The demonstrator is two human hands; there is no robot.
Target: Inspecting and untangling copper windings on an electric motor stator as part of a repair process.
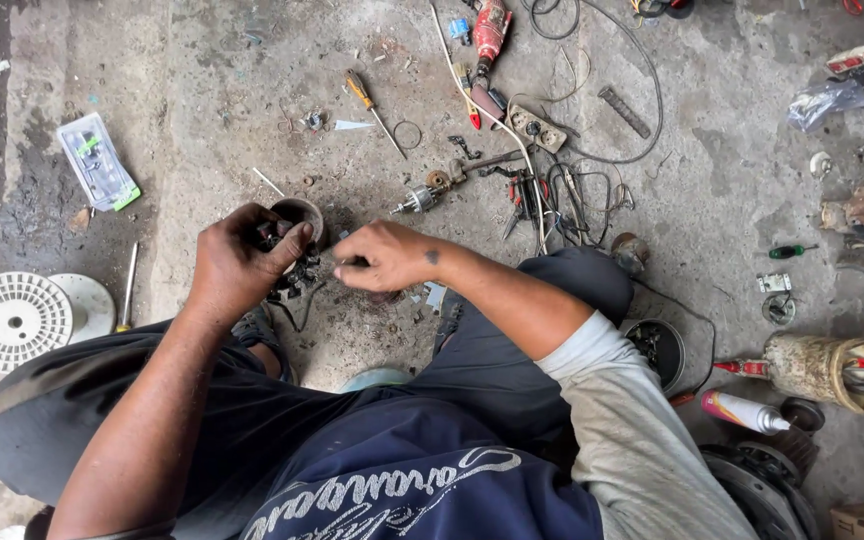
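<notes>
My left hand (242, 262) grips a round dark metal motor housing (299, 214) with black wires hanging under it, held just above the concrete floor. My right hand (384, 256) is closed with pinched fingertips right beside the housing, on something small and dark that I cannot make out. Both forearms reach forward over my knees.
A white plastic spool (14, 320) lies at the left beside a clear plastic case (98, 161). Ahead lie a yellow-handled screwdriver (369, 106), pliers (524, 196), a power strip (538, 127), a red power tool (490, 32) and tangled wires. At the right are a dirty motor casing (824, 370) and a spray can (744, 412).
</notes>
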